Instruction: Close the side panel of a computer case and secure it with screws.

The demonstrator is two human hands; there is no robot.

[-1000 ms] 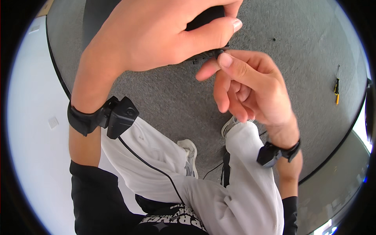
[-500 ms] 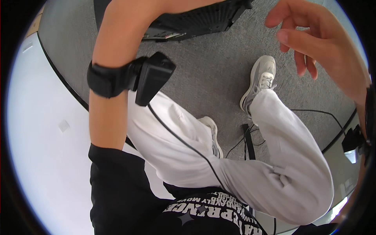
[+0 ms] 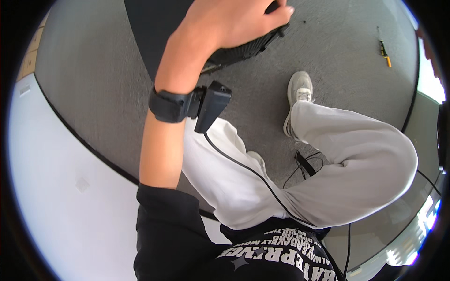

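My left hand (image 3: pixel 234 22) is at the top of the view, closed at the upper edge of a black vented case (image 3: pixel 241 54) that looks like a computer tower. Its thumb and a curled finger meet around a dark part of the case; the other fingers are mostly hidden. The hand and wrist cover much of the vented side. At the far right rim, only a dark, blurred sliver of my right hand (image 3: pixel 429 51) shows, and its fingers cannot be made out.
On the grey floor at the upper right lies a screwdriver (image 3: pixel 385 54) with a yellow and black handle. A cable (image 3: pixel 243 166) runs from the black device (image 3: pixel 213 107) on my left wrist. A black strap (image 3: pixel 305 164) and thin wires lie between my legs. A white surface (image 3: pixel 70 187) fills the left.
My left hand has come further into view, onto the case's edge. My right hand, open over the floor before, has swung out to the right rim, uncovering the screwdriver.
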